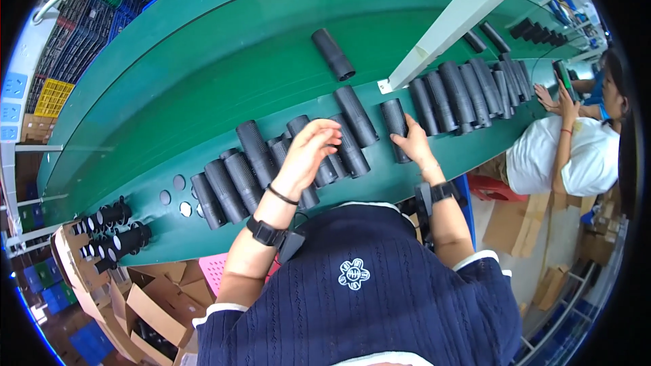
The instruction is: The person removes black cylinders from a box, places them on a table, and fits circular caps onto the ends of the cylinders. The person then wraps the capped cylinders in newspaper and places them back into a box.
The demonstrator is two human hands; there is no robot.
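A black ribbed cylinder [392, 114] lies on the green work surface [224, 98], and my right hand [415, 141] grips its near right side with thumb and fingers. My left hand [310, 150] hovers over a row of similar cylinders, its fingers loosely curved and nothing visible in them; it hides part of the row. Just right of that hand, another black cylinder [356, 116] lies at a slant. Farther left in the row are more, such as one dark cylinder [224, 190]. A lone cylinder [332, 54] lies farther back on the green surface.
A pale metal post [441, 30] slants over the bench, with more cylinders [466, 95] to its right. Small discs [179, 181] and dark cylindrical parts [125, 238] lie at left. Cardboard boxes [159, 312] stand below. At right sits a person in a white shirt [576, 156].
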